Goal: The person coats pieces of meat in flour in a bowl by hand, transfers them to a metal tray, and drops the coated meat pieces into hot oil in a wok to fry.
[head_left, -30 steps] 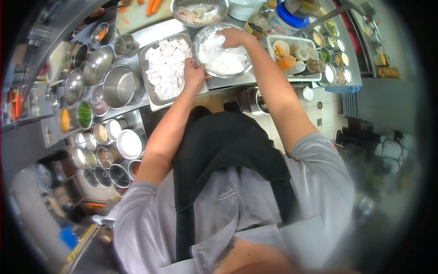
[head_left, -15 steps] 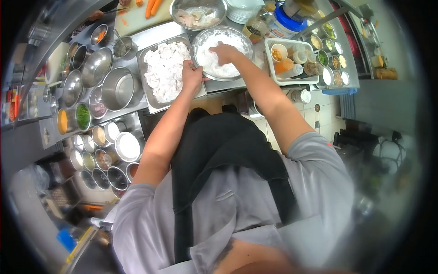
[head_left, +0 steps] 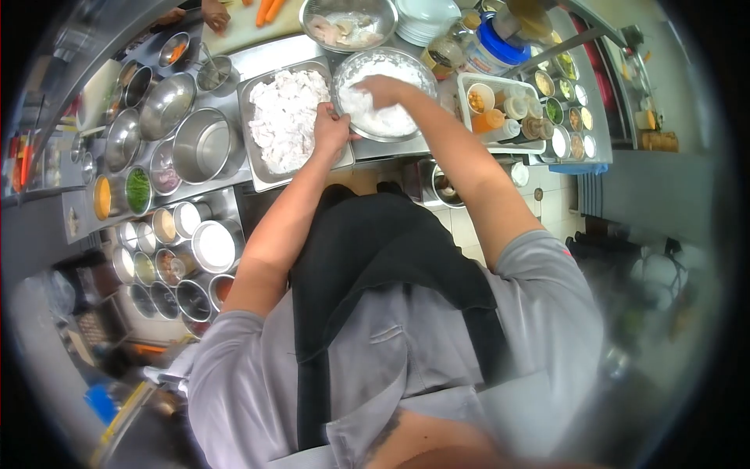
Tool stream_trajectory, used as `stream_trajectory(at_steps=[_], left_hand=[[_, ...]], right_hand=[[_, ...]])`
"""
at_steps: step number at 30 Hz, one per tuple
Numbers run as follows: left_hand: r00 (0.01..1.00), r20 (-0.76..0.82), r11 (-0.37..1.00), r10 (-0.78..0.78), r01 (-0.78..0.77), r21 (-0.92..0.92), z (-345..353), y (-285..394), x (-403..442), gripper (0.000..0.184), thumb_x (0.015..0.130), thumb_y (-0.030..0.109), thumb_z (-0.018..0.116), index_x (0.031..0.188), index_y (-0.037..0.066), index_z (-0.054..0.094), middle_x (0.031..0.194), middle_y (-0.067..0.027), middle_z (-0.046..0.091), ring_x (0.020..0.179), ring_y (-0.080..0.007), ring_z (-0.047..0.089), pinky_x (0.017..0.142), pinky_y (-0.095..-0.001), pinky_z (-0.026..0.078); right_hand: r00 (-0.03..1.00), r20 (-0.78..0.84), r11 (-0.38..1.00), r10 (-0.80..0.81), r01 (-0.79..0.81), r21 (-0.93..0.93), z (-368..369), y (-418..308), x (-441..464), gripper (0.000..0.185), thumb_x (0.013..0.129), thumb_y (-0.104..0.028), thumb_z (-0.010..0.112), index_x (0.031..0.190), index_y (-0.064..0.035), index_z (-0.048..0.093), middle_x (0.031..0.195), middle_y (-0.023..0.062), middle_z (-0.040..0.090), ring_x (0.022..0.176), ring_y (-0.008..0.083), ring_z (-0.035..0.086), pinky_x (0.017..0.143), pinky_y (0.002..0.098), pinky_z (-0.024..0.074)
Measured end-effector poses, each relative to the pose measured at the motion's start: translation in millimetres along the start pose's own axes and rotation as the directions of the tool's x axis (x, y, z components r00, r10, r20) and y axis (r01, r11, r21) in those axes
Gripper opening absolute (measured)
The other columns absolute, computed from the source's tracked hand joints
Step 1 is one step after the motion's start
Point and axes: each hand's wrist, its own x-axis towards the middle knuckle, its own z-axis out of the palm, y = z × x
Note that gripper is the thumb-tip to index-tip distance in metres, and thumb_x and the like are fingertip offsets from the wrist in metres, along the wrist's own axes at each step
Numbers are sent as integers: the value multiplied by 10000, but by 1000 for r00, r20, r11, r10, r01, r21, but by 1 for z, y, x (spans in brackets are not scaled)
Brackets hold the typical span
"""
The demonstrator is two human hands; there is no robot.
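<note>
A metal bowl [head_left: 427, 69] of white powder [head_left: 391, 120] stands at the table's front edge. My left hand [head_left: 332, 131] grips its near-left rim, the thumb on top and the fingers curled below. Inside the bowl is my right hand [head_left: 381, 91], its fingertips down in the powder and too hidden to tell what they hold. Left of the bowl, a rectangular steel tray [head_left: 258, 181] carries white, powder-coated pieces [head_left: 287, 117]. Just behind, another metal bowl [head_left: 384, 11] contains pale raw pieces [head_left: 336, 31], possibly meat or fish.
Steel pots [head_left: 205, 148] and bowls crowd the left side. A white bin [head_left: 500, 148] of sauce bottles stands on the right, below a blue-lidded tub [head_left: 500, 43]. Stacked plates [head_left: 428, 22] sit behind. Another person's hand [head_left: 215, 16] rests by carrots [head_left: 271, 9] on a cutting board [head_left: 242, 31].
My right hand has shifted slightly left and lower into the powder, its fingers now less visible. My left hand keeps hold of the rim. The other person's hand has come further onto the board.
</note>
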Motion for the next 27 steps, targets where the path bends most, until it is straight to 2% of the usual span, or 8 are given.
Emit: stream_trajectory(at_steps=[1, 4, 9, 12, 13, 20, 23, 27], left_hand=[[1000, -6, 1000, -6, 6, 5, 0, 0, -2, 432, 847, -38, 584, 1208, 33, 357, 997, -112, 432, 773, -215, 587, 544, -361, 631], [999, -20, 999, 32, -32, 3, 2, -1, 0, 403, 861, -29, 578, 1194, 24, 359, 971, -131, 483, 739, -219, 614, 544, -350, 626], [998, -25, 999, 50, -49, 18, 1, -7, 3, 370, 879, -15, 570, 1181, 18, 358, 954, -150, 531, 705, -226, 649, 549, -337, 620], [999, -21, 999, 40, -39, 25, 1, -3, -5, 367, 881, -10, 570, 1179, 23, 359, 967, -145, 523, 704, -219, 642, 552, -332, 620], [999, -25, 999, 39, -38, 38, 1, -1, -6, 370, 881, -8, 573, 1181, 27, 359, 970, -139, 517, 711, -215, 638, 552, -333, 619], [995, -70, 998, 65, -64, 12, 4, -6, -5, 418, 882, 15, 597, 1225, 31, 358, 957, -118, 492, 740, -207, 623, 545, -349, 613], [993, -105, 998, 52, -54, -24, 7, -15, -8, 423, 898, 59, 620, 1235, 14, 367, 962, -132, 514, 750, -211, 629, 536, -341, 605], [997, -72, 985, -23, 11, -172, 13, -4, -28, 414, 923, 106, 624, 1208, -29, 355, 962, -160, 535, 702, -223, 651, 538, -345, 603]], right_hand=[[991, -130, 999, 37, -37, 1, 12, -12, -4, 697, 668, -92, 737, 1341, -151, 565, 1168, 170, 644, 1099, 347, 606, 939, 418, 499], [981, -87, 982, 176, -181, -56, 5, -22, -7, 687, 669, -97, 737, 1332, -172, 575, 1169, 150, 649, 1107, 337, 606, 939, 424, 501], [964, -208, 986, 164, -161, 32, -41, -16, -28, 547, 664, -117, 733, 1206, -137, 668, 1183, 156, 648, 1118, 332, 590, 956, 408, 482], [967, -112, 972, 230, -234, -30, -73, -22, -36, 540, 663, -134, 746, 1197, -131, 671, 1184, 157, 644, 1118, 330, 588, 963, 402, 473], [963, -204, 981, 179, -191, -43, -74, -16, -40, 525, 666, -135, 745, 1186, -121, 675, 1173, 165, 650, 1098, 338, 598, 952, 400, 480], [946, -268, 983, 180, -180, 27, -103, -29, -45, 518, 666, -125, 734, 1178, -79, 671, 1163, 186, 660, 1083, 357, 611, 956, 396, 483], [947, -315, 997, 66, -53, 47, -116, -60, -34, 469, 661, -148, 747, 1118, -58, 691, 1052, 211, 684, 980, 375, 648, 882, 411, 513], [971, -235, 993, -54, 77, 91, -102, -103, 9, 515, 675, -135, 726, 1185, -85, 671, 1068, 196, 688, 997, 367, 651, 885, 405, 516]])
